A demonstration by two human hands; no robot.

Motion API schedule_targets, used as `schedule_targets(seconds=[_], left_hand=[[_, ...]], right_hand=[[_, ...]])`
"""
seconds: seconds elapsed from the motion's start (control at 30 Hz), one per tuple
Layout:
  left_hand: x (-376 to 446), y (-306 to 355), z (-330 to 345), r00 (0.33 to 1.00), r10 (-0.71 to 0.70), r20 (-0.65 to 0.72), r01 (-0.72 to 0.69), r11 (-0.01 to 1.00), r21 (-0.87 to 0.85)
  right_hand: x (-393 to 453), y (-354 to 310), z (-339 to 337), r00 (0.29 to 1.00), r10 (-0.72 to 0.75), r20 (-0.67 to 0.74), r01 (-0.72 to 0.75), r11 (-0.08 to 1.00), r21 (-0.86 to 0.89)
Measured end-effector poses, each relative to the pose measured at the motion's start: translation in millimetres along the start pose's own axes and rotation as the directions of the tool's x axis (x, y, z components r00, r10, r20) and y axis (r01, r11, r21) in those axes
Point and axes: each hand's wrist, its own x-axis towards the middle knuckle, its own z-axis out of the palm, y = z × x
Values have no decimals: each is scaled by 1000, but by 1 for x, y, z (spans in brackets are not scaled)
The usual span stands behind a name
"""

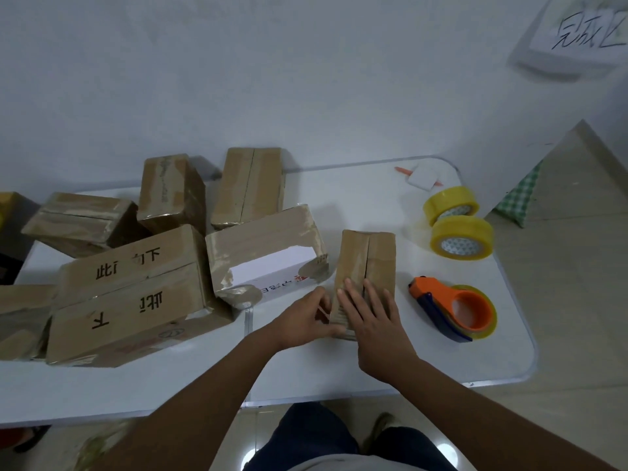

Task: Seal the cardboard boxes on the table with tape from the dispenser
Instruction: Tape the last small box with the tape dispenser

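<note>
The right hand (373, 321) lies flat, fingers straight, on the small brown cardboard box (367, 266) near the white desk's (373, 368) front edge. The left hand (302, 321) grips its left side; fingertips hidden. The orange tape dispenser (455, 311) lies just right.

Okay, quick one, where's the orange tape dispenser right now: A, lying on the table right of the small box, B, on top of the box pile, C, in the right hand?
A: the orange tape dispenser lies on the table, right of the small box, with both hands on that box.
</note>
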Motion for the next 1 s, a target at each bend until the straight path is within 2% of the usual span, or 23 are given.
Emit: schedule_targets(seconds=[0.1, 0.2, 0.27, 0.37, 0.43, 0.5, 0.6, 0.7, 0.77, 0.83, 0.9, 0.93, 1.0], left_hand=[[-3, -3, -2, 994, -103, -24, 96, 971, -220], [-7, -5, 5, 987, -160, 9, 144, 863, -485], [-7, -4, 7, 981, -193, 1, 164, 831, -531], [-5, 1, 2, 973, -214, -87, 153, 880, -450], [-3, 11, 3, 966, -179, -186, 98, 921, -377], [1, 19, 12, 959, -132, -250, 60, 959, -275], [7, 26, 22, 963, -162, -214, 105, 960, -258], [7, 27, 13, 987, -142, -69, 119, 957, -265], [7, 32, 2, 994, -85, 63, 94, 983, -161], [11, 35, -5, 1000, 23, 15, -24, 998, 55], [14, 36, -1, 979, 188, -86, -159, 950, 267], [11, 38, 5, 970, 219, -103, -172, 923, 343], [1, 43, 25, 986, 161, -51, -118, 874, 472]], right_hand=[[1, 1, -4, 1000, 7, 3, -7, 1000, -1], [1, 0, -6, 1000, 7, 19, -7, 1000, 23], [1, 2, -7, 999, 16, 43, -18, 999, 42], [2, 1, -16, 998, -18, 68, 9, 990, 138], [3, 0, -28, 989, -28, 145, -16, 955, 296], [4, 3, -37, 987, -20, 158, -61, 867, 494], [1, 18, -42, 991, 135, 13, -103, 683, 724], [-1, 45, -43, 928, 354, -115, -183, 701, 689], [-1, 62, -42, 906, 407, -118, -242, 726, 644], [-2, 73, -37, 911, 411, -30, -299, 710, 638], [-7, 78, -33, 910, 415, 8, -337, 726, 600], [-10, 80, -30, 899, 438, -7, -356, 740, 570], [-17, 81, -29, 869, 493, -43, -398, 747, 532]])
